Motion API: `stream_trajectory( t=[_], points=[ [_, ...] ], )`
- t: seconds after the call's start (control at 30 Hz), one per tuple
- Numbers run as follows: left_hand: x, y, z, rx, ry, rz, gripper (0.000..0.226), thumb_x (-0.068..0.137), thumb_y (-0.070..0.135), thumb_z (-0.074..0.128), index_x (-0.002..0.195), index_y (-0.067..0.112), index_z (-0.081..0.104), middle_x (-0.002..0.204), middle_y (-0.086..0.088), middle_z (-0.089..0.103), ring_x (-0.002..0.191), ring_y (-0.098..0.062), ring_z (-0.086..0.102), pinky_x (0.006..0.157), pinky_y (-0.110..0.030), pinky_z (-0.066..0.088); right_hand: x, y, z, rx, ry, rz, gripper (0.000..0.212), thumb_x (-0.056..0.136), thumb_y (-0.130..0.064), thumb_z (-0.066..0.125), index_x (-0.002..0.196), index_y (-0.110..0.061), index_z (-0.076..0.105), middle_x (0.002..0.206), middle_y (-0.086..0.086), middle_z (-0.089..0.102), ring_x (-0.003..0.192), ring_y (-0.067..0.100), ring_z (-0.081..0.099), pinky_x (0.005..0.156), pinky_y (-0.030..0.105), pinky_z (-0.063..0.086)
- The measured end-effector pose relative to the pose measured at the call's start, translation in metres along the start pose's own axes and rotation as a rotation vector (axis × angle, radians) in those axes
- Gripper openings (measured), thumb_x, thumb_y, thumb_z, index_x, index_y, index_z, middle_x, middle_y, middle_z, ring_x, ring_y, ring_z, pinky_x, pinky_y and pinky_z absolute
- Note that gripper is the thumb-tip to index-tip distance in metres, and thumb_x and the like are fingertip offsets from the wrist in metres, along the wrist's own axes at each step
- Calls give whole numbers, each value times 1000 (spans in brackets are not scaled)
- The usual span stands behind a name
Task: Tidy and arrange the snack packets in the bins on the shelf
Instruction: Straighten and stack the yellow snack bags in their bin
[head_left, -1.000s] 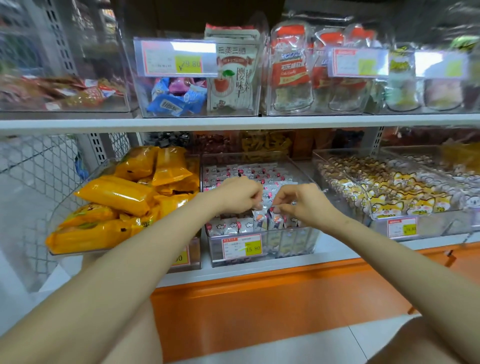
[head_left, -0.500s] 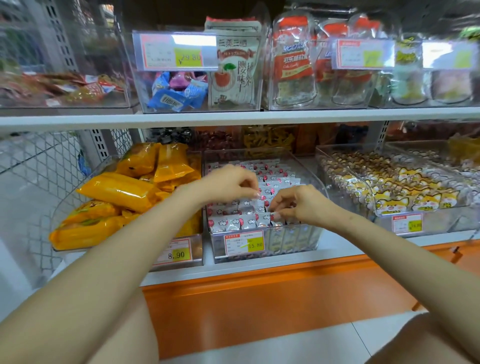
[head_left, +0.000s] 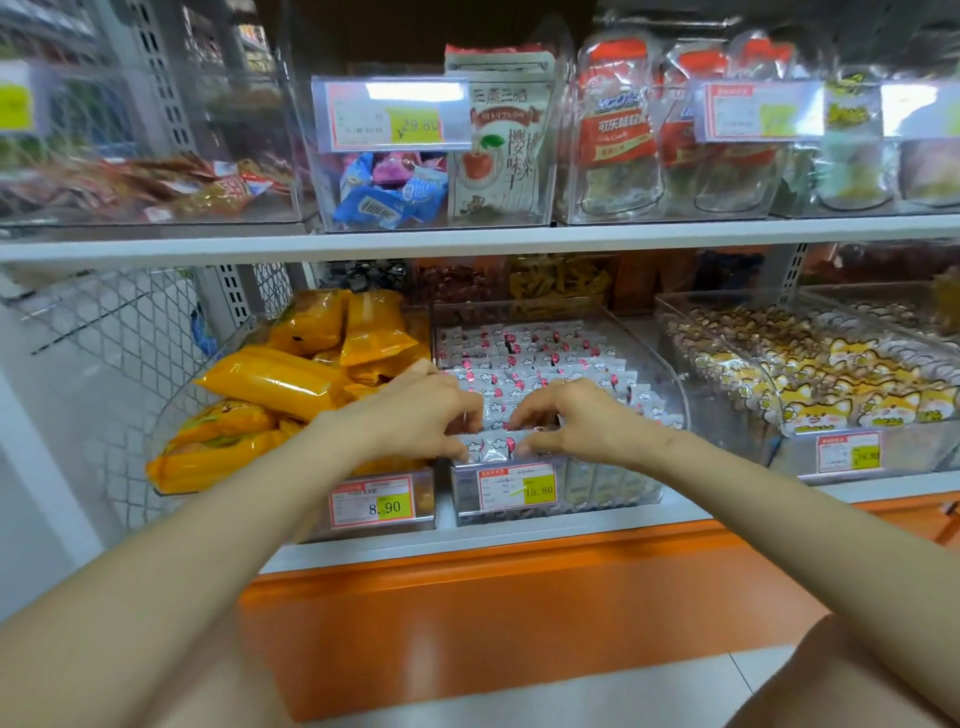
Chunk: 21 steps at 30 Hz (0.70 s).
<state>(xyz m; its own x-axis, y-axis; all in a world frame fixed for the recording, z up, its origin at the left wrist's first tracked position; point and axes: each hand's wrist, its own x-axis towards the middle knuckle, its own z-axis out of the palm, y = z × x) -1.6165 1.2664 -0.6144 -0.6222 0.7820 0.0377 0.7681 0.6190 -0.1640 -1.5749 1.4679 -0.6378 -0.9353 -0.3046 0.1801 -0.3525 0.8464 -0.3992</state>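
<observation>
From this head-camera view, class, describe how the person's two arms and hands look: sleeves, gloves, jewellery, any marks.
Both forearms are bare up to the frame's edge: no sleeves show. The left hand and right hand wear no gloves, and no rings, watch or bracelets are visible. A few small marks sit near the right wrist. Fingernails are too small to judge.

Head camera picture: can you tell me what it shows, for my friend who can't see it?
Two bare hands, left hand and right hand, reach into a clear plastic bin on a lower shop shelf, pinching small white-and-pink snack packets at its front edge. A bin of long orange snack bags sits to the left, and one of fox-printed yellow packets to the right.
</observation>
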Motion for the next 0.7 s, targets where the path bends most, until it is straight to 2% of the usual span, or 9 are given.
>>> stream_trajectory(
  t=[0.1,0.2,0.3,0.4,0.5,0.6,0.7],
  points=[
    [-3,-1,3,-19,66,13,25,84,44,61,101,27,56,90,11,55,94,-10,47,97,-31,30,7,-2,2,-43,15,2,22,77,-33,75,96,-21,73,84,-7,69,65,-5,50,61,9,34],
    [-17,-11,-7,-218,223,31,23,84,41,63,102,28,60,96,15,59,95,-5,48,92,-31,35,14,-8,-2,50,108,20,12,83,-30,70,89,-20,73,78,-6,69,63,-2,53,61,13,38],
    [-38,-38,-22,-347,389,-135,25,83,33,67,106,23,63,103,9,59,99,-9,48,86,-28,38,26,-21,-2,143,208,10,13,88,-23,65,91,-14,73,79,-5,67,68,3,57,63,11,42],
    [-66,-77,-18,-322,345,-304,33,81,28,70,111,17,61,112,-1,60,104,-15,47,85,-28,36,43,-38,9,171,235,-19,13,89,-21,63,94,-13,72,79,-4,66,68,3,56,65,15,43],
    [-91,-108,-3,-228,267,-469,60,74,36,75,126,16,51,132,-8,49,122,-25,39,100,-37,33,61,-49,22,151,263,-64,13,89,-21,62,99,-16,70,85,-2,66,70,3,55,66,18,43],
    [-109,-125,10,-205,232,-572,84,68,46,76,138,21,37,140,-11,35,128,-30,29,107,-45,29,78,-56,30,67,352,-57,24,87,-26,64,110,-19,65,100,4,61,91,15,54,80,32,46],
    [-118,-130,21,-282,232,-598,82,72,45,74,140,25,32,141,-9,32,127,-29,32,105,-43,29,98,-64,28,75,402,-8,39,85,-33,65,122,-23,58,114,8,57,108,23,51,92,38,44]
  ],
)
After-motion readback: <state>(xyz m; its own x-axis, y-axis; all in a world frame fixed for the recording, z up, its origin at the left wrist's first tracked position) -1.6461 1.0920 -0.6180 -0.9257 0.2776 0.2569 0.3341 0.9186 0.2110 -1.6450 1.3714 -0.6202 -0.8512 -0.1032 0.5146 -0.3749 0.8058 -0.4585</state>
